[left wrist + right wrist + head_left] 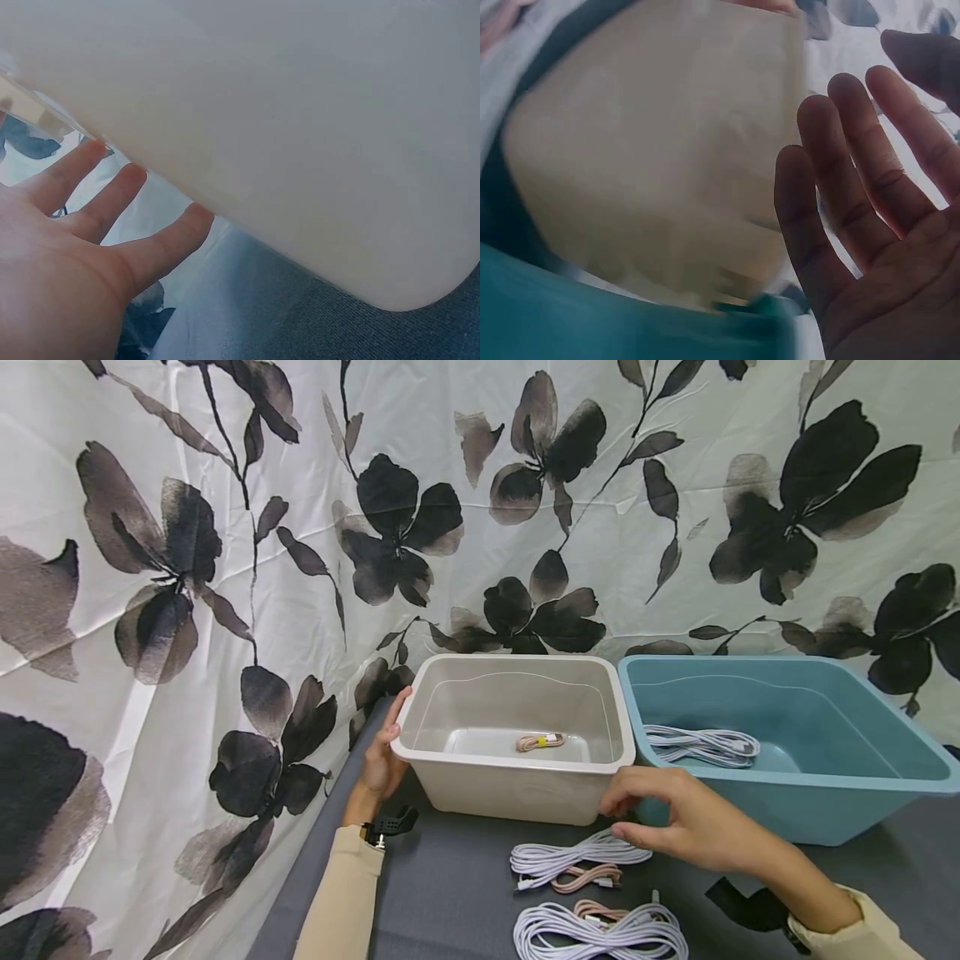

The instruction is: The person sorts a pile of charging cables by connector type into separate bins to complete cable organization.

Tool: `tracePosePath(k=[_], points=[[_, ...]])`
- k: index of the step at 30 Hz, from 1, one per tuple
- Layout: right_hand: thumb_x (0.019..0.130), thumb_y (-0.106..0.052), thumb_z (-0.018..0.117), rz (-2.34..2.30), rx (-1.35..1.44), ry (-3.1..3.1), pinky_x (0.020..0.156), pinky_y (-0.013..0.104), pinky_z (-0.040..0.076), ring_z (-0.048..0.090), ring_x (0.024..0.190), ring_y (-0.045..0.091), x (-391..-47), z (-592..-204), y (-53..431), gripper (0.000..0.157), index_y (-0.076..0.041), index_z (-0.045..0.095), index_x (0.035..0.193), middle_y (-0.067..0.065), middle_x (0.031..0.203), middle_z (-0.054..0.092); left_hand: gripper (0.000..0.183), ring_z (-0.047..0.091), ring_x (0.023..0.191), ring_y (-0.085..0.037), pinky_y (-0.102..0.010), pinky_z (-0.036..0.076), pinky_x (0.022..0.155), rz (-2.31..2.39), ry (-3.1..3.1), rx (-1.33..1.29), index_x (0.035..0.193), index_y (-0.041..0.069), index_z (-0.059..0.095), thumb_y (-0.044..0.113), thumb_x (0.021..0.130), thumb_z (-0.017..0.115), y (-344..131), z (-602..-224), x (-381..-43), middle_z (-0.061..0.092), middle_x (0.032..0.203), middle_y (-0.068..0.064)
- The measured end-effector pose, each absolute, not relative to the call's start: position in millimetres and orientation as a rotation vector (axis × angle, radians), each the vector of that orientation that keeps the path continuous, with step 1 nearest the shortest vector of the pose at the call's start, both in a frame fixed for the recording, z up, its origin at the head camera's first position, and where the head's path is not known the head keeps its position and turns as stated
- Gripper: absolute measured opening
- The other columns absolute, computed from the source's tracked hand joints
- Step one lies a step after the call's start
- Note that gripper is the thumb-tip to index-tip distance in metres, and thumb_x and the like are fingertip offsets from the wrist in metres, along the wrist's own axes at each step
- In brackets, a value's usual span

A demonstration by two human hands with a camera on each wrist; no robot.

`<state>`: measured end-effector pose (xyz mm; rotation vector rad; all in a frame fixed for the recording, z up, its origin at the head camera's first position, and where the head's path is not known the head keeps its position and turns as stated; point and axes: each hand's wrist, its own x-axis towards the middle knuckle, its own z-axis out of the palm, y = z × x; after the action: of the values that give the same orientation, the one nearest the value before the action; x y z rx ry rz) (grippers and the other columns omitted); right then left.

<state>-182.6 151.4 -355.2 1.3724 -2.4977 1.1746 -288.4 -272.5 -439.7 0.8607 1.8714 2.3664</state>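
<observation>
A beige plastic bin (502, 789) stands on the grey cloth with a small pinkish cable bundle (540, 742), tied with a yellow band, on its floor. My left hand (381, 768) is at its left side; in the left wrist view the fingertips (199, 214) touch the bin wall, fingers extended. By the front right corner is my right hand (690, 814), holding nothing, its fingers (861, 142) spread and fairly straight in the right wrist view. To the right, a blue bin (787, 806) contains a coiled white cable (705, 746).
In front of the beige bin lie a white cable coil (551, 862) and a pinkish cable (577, 881). Nearer still are a larger white coil (600, 939) and another pinkish cable (600, 908). A flower-print curtain (637, 552) hangs behind the bins and on the left.
</observation>
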Motion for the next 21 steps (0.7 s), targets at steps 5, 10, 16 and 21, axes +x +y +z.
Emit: tracePosePath(k=[5, 10, 16, 21], points=[[0.088, -0.022, 0.069, 1.25, 1.344, -2.538, 0.077, 0.024, 0.052, 0.061, 0.089, 0.004, -184, -385, 149, 0.021, -0.029, 0.064, 0.107, -0.014, 0.101, 0.064, 0.07, 0.031, 0.135, -0.015, -0.033, 0.037, 0.102, 2.366, 1.867, 0.865, 0.156, 0.02, 0.005, 0.029, 0.092, 0.032, -273, -440, -288, 0.007, 0.162, -0.006], [0.087, -0.02, 0.07, 1.263, 1.322, -2.586, 0.076, 0.025, 0.052, 0.061, 0.089, 0.001, -192, -413, 144, 0.023, -0.028, 0.064, 0.107, -0.013, 0.101, 0.065, 0.07, 0.025, 0.141, -0.023, -0.032, 0.035, 0.103, 2.37, 1.862, 0.861, 0.156, 0.02, 0.005, 0.03, 0.092, 0.033, -273, -440, -289, 0.006, 0.163, -0.004], [0.086, -0.018, 0.07, 1.218, 1.326, -2.656, 0.078, 0.028, 0.053, 0.062, 0.093, 0.003, -201, -433, 139, 0.024, -0.024, 0.066, 0.109, -0.008, 0.105, 0.068, 0.071, 0.005, 0.144, -0.042, -0.033, 0.033, 0.104, 2.376, 1.851, 0.868, 0.156, 0.019, 0.005, 0.032, 0.093, 0.035, -273, -440, -289, 0.005, 0.163, -0.005], [0.087, -0.019, 0.069, 1.158, 1.324, -2.754, 0.081, 0.032, 0.052, 0.063, 0.097, 0.009, -206, -438, 136, 0.024, -0.022, 0.067, 0.11, -0.003, 0.108, 0.069, 0.07, 0.007, 0.144, -0.042, -0.037, 0.032, 0.105, 2.372, 1.86, 0.878, 0.156, 0.018, 0.005, 0.03, 0.093, 0.033, -272, -440, -290, 0.006, 0.163, -0.006]])
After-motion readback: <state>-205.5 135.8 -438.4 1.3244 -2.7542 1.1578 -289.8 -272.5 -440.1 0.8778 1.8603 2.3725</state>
